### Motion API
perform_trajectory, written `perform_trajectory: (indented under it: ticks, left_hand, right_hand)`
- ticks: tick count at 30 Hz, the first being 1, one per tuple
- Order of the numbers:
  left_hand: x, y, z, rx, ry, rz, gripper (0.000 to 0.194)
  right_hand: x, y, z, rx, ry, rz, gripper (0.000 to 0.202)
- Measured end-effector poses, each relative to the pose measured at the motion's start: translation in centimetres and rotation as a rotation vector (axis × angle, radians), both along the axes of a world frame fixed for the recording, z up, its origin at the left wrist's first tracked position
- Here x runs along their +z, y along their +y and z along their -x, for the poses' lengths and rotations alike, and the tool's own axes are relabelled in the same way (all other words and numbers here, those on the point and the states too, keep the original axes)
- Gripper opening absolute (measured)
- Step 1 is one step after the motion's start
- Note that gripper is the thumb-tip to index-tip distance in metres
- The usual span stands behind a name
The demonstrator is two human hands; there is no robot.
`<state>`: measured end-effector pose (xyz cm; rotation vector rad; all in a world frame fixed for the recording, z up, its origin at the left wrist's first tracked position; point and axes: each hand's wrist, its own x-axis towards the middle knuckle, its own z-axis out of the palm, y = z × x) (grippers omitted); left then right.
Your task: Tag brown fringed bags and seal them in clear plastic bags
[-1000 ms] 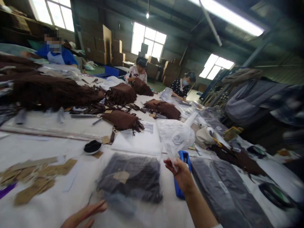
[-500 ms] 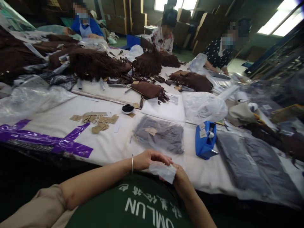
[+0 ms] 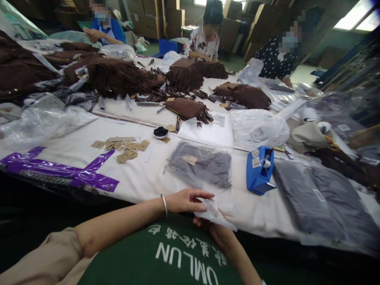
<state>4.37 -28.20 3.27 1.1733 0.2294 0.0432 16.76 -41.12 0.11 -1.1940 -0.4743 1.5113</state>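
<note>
A small translucent packet with faint print point(image 3: 216, 215) is between my two hands, low in front of my green apron point(image 3: 178, 249). My left hand point(image 3: 185, 201), with a silver bangle at its wrist, has its thumb on the packet's upper left edge and its index finger stretched out above. My right hand point(image 3: 214, 231) grips the packet from below; the packet partly hides its fingers. Just beyond my hands a grey folded item in a clear bag point(image 3: 199, 164) lies flat with a tan tag on it. A blue tape dispenser point(image 3: 259, 172) stands to its right.
Tan tags point(image 3: 126, 149) lie left of a small dish of black pieces point(image 3: 160, 132). Bagged grey items point(image 3: 323, 198) lie at the right. Brown fringed bags point(image 3: 185, 75) and clear plastic point(image 3: 258, 128) cover the far table. Purple tape point(image 3: 59, 168) marks the near left edge. Several people work opposite.
The packet has turned and shifted slightly right, and its printed face shows. My left fingers have spread from my right hand, which has moved lower beneath the packet.
</note>
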Motion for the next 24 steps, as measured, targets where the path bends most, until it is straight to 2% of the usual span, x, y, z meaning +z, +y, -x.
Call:
perform_trajectory:
  ticks: [2,3,6,9,12,14,16,20,22,24]
  left_hand:
    - [-0.3,-0.1,-0.7,0.019,-0.001,-0.053,0.043]
    - [-0.5,-0.2,-1.0,0.067,-0.001,-0.057,0.039]
    - [-1.2,0.0,-1.2,0.310,0.053,-0.089,0.036]
    - [-1.2,0.4,-0.9,0.515,0.139,-0.354,0.026]
    - [-0.4,0.2,-0.6,0.612,0.165,-0.612,0.016]
    - [0.1,-0.3,-0.6,0.606,0.139,-0.700,0.012]
    - [0.3,-0.7,-0.6,0.544,0.111,-0.753,0.010]
    - [0.0,-0.1,0.3,0.395,0.117,-0.799,0.010]
    - [-0.1,0.7,1.5,0.356,0.112,-0.866,0.010]
    - [-0.1,1.7,2.9,0.355,0.137,-1.025,0.014]
  right_hand:
    - [0.1,0.1,0.2,0.028,0.053,0.029,0.033]
    - [0.3,0.2,0.2,0.023,0.067,0.038,0.032]
    - [1.3,0.5,0.0,-0.103,0.055,0.043,0.035]
    - [2.5,0.7,-0.3,-0.209,-0.073,-0.018,0.046]
    - [3.1,0.9,-0.2,-0.218,-0.163,-0.082,0.050]
    - [3.0,1.2,0.0,-0.266,-0.190,-0.061,0.044]
    - [2.7,1.6,0.0,-0.392,-0.152,-0.038,0.033]
    - [2.3,2.1,-0.3,-0.664,0.127,-0.041,0.023]
    - [2.2,1.9,-0.6,-0.697,0.184,-0.023,0.024]
    - [2.2,1.7,-0.9,-0.633,0.062,-0.016,0.028]
